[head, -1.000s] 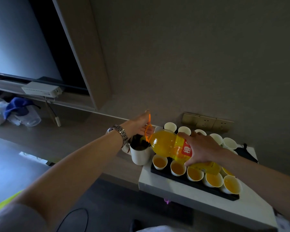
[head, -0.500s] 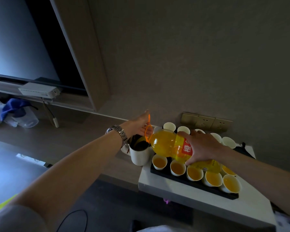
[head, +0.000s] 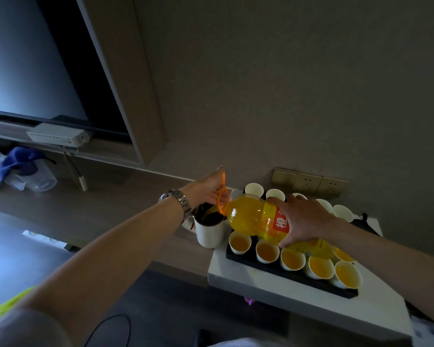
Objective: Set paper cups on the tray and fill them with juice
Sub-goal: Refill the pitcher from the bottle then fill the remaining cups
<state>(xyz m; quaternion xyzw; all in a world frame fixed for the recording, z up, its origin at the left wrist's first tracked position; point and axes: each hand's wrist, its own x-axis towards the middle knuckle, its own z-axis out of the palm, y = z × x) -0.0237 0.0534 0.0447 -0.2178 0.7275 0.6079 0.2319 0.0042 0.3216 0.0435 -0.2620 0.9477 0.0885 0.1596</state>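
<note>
Far left: dark screen (head: 23, 58) on the wall, white box (head: 58, 135) on the ledge below it, clear plastic jug (head: 39, 180) and blue cloth (head: 18, 159) lower on the same ledge.

Centre left: left hand (head: 208, 189), wristwatch (head: 178, 200) on the wrist, reaching forward past the tabletop's left edge; fingers curled at the neck of the juice bottle (head: 266, 221), orange cap ring (head: 222, 199) just beside them. Exact grip hidden by the bottle and the ring; cannot tell whether held or merely touched.

Centre: white mug (head: 209, 232), dark inside, at the far-left corner of the white tabletop (head: 298, 294), directly under the bottle's mouth and below the left hand.

Centre right: juice bottle lying nearly horizontal, mouth to the left, above the black tray (head: 286, 271). Right hand (head: 303, 220) wrapped over the bottle's labelled middle from above, thumb underneath, gripping it.

Right: near row of paper cups (head: 292, 259) on the tray, filled with orange juice, just under the bottle and right hand. Far row of paper cups (head: 254, 189) toward the tabletop's back edge, white inside. Wall sockets (head: 308, 182) behind them.
</note>
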